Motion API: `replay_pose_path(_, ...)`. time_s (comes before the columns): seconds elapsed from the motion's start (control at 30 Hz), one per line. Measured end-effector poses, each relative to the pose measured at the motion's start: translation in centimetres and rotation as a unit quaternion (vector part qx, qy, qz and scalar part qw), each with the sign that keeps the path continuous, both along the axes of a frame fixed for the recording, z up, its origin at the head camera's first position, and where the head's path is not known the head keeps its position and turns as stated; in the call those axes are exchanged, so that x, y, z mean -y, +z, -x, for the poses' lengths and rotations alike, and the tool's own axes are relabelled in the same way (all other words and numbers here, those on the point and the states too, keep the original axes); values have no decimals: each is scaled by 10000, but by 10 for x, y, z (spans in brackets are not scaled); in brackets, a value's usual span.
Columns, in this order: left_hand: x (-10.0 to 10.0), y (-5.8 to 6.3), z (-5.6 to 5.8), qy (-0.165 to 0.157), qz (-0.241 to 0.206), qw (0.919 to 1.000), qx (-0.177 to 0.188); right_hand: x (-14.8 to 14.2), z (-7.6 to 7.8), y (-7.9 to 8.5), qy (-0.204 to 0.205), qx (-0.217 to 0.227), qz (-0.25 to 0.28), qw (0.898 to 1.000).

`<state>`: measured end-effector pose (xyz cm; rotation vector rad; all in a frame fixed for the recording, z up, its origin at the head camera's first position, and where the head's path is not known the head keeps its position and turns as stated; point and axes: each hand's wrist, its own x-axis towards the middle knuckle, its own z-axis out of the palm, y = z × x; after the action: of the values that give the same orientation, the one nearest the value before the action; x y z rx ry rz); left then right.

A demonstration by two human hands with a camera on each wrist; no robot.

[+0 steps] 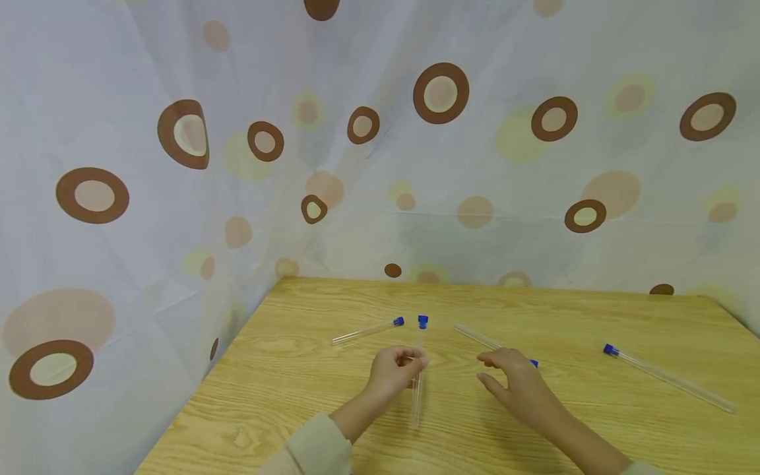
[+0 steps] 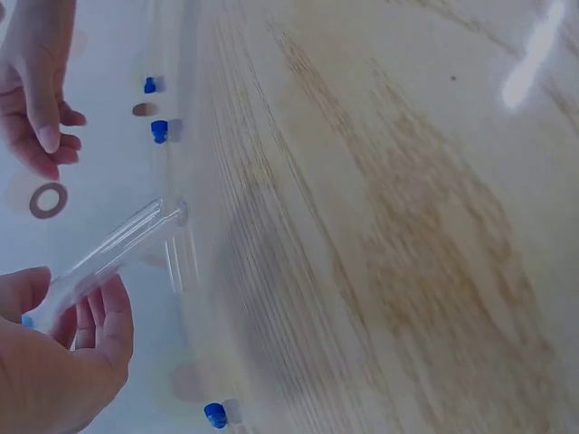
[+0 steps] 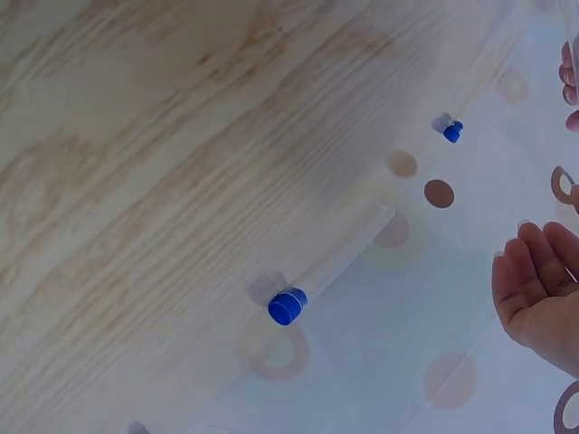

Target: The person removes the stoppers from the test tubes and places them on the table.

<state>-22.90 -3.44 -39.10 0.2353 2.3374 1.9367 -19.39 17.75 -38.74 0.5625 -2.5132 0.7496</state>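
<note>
In the head view my left hand (image 1: 392, 373) pinches a clear test tube (image 1: 415, 406) between thumb and fingers. Its blue cap (image 1: 423, 321) points away and its clear end slants toward me. The left wrist view shows this tube (image 2: 113, 244) lifted off the tabletop in the left hand (image 2: 63, 362). My right hand (image 1: 522, 386) hovers to the right with thumb and fingers apart, holding nothing. Beneath it, another capped tube (image 1: 477, 337) lies partly hidden. The right wrist view shows the right hand (image 3: 543, 294) with fingers gently bent and this tube (image 3: 348, 253) on the table.
A third capped tube (image 1: 365, 332) lies on the wooden table (image 1: 285, 396) at the left, its cap near the held tube's. Farther right lies one more tube (image 1: 671, 378), set diagonally. A patterned curtain (image 1: 368, 178) hangs along the table's back and left edges.
</note>
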Motion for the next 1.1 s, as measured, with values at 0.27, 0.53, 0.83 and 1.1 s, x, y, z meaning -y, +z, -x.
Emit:
replay_pose_path(0.27, 5, 6, -2, -924, 1383, 9828, -801, -5, 2, 0, 13, -364, -136, 9992)
replay_pose_path(0.53, 5, 6, -3, -1307, 1789, 9705, -952, -6, 2, -1, 112, -596, -332, 9976)
replay_pose_path(0.83, 3, 7, -3, -1477, 2309, 9534, -1258, -8, 3, -4, 280, -951, -514, 9937)
replay_pose_path(1.1, -4, 9, -6, -1526, 3493, 9055, -1864, -10, 5, -9, 468, -1302, -813, 9870)
